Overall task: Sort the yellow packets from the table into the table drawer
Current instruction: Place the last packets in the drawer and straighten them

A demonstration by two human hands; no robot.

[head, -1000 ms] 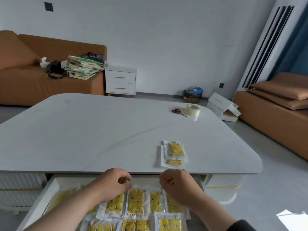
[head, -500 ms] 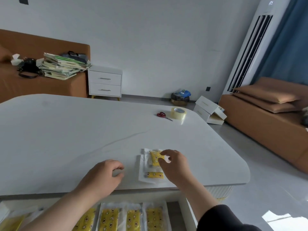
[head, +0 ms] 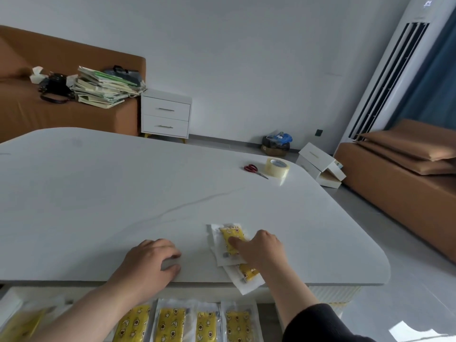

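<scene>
Top yellow packet under right hand fingers.

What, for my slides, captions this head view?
Right hand touches a yellow packet on the table; left hand rests nearby.

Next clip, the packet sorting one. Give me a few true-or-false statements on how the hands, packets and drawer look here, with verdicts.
1. The right hand touches the upper packet on the table. True.
2. The left hand holds a packet. False: it rests on the bare tabletop and holds nothing.
3. The drawer is closed. False: it is open, with yellow packets in a row inside.
4. The lower packet overhangs the table's near edge. True.
5. The scissors lie in the drawer. False: they lie on the table beside the tape roll.
</scene>
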